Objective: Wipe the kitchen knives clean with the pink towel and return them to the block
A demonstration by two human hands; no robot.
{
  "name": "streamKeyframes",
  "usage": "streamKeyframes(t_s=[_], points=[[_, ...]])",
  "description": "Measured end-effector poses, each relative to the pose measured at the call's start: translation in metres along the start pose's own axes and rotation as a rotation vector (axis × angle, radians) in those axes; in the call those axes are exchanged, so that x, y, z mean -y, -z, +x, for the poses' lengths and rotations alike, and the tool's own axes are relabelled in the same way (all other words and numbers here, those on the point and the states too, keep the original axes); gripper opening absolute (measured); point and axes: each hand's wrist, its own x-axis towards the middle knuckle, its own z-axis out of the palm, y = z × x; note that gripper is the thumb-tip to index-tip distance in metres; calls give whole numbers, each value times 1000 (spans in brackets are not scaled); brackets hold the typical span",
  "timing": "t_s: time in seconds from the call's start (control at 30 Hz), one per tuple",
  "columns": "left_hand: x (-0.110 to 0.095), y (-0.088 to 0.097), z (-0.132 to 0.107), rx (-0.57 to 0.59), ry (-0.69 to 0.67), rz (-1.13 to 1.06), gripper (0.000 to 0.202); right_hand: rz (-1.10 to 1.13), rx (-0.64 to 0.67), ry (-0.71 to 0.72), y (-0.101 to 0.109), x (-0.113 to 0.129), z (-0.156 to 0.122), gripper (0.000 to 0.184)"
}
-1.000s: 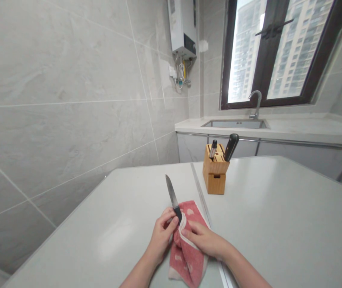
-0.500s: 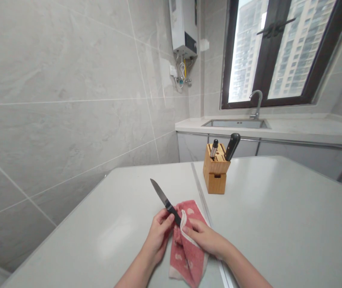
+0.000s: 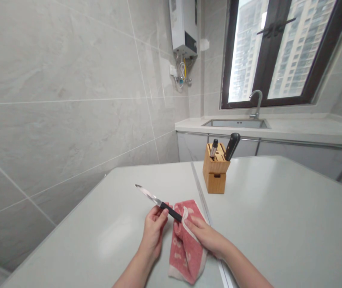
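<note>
Towel [image 3: 186, 248] on the table [image 3: 263, 224], knife block [image 3: 215, 170] beyond

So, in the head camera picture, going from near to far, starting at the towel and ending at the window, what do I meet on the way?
Red towel → wooden knife block → stainless steel sink → tap → window

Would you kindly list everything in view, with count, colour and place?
knife: 1, black and steel, in left hand
towel: 1, red and white, on table
knife block: 1, wood, on table
block knives: 2, dark handles, in block
table: 1, pale grey, under hands
sink: 1, steel, below window
faucet: 1, steel, at sink
water heater: 1, white, on wall
window: 1, dark frame, above sink
left hand: 1, gripping knife handle
right hand: 1, on towel
</note>
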Motion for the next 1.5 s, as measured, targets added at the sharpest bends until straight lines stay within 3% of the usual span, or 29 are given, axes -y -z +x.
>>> streamKeyframes(t_s=[0.6,0.97,1.5], points=[[-4,2,3,-87,0,-38,32,277,-30,-42,-1,1,1,47],[3,-4,-2,33,-102,120,24,-37,-32,49,1,-4,2,39],[5,-5,-5,139,-51,60,14,-7,-38,62,2,-2,1,38]])
